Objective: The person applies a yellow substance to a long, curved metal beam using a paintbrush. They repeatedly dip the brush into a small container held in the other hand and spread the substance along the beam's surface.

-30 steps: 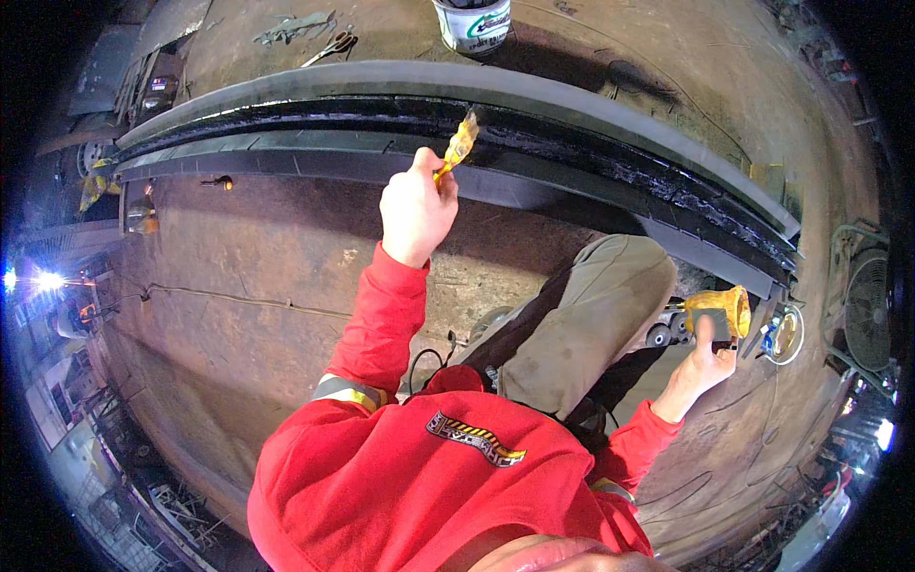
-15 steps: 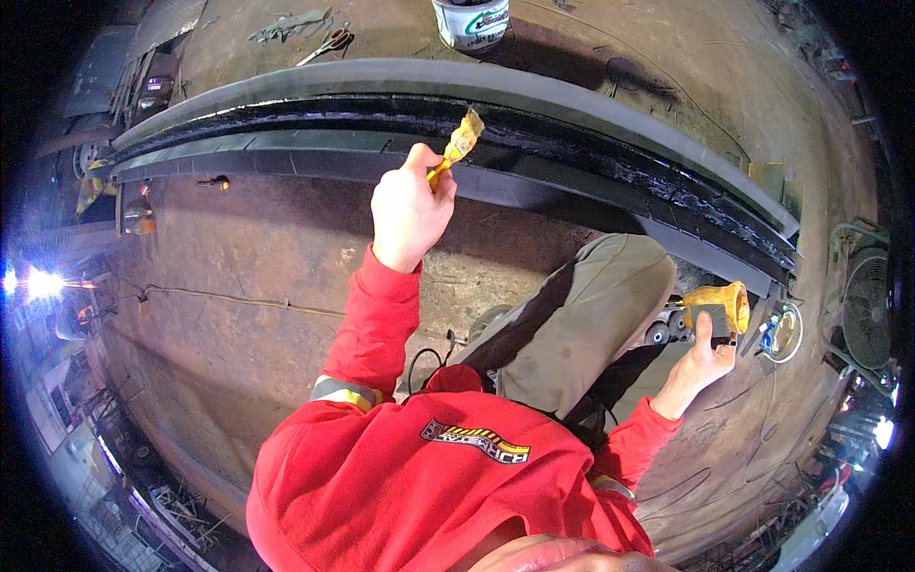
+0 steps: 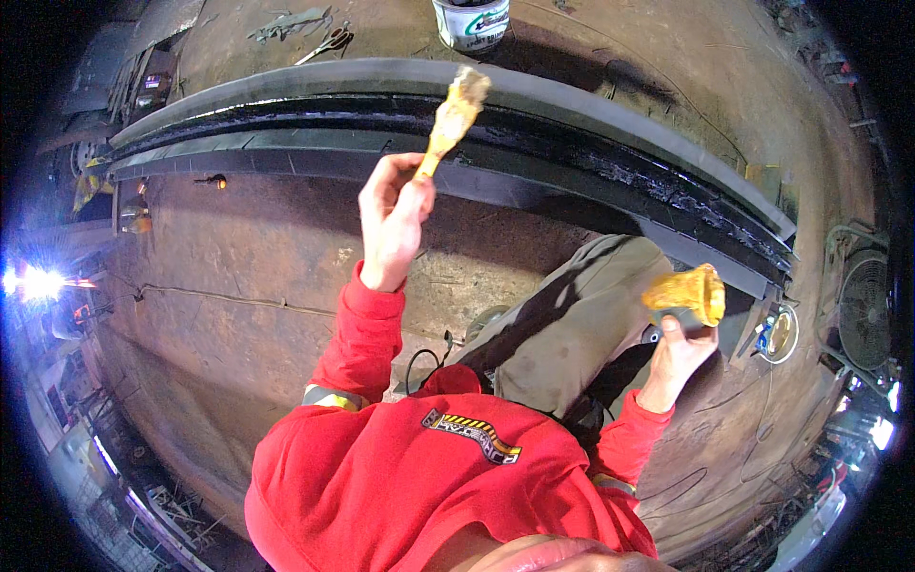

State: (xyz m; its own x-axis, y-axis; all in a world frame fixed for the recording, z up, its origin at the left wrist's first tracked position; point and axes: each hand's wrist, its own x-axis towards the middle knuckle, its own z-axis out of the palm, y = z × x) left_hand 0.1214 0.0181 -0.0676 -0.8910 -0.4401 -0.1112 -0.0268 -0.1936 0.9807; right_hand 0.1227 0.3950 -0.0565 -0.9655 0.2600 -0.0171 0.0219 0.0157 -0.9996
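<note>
My left hand [image 3: 393, 217] is closed round the handle of a yellow paintbrush [image 3: 453, 122], bristles upward and pale grey at the tip. In the view the brush crosses a long dark steel beam [image 3: 329, 141] with a black, glossy inner channel; whether it touches the steel I cannot tell. At the right, my right hand [image 3: 679, 357] grips a yellow, paint-smeared cup-like container [image 3: 688, 291], tilted with its mouth to the right. A dark grey patch or piece [image 3: 682, 318] shows between the thumb and the container.
A white bucket [image 3: 472, 27] stands beyond the beam, with scissors [image 3: 327, 44] lying to its left. A cable [image 3: 229, 299] crosses the floor on the left, where a bright welding-like light [image 3: 40, 283] glares. A round fan [image 3: 864, 307] stands at far right. My bent knee [image 3: 620, 267] is near the beam.
The brush has risen and its bristles point farther up; my left hand has turned and shifted slightly left. My right hand has moved left and up a little with the container.
</note>
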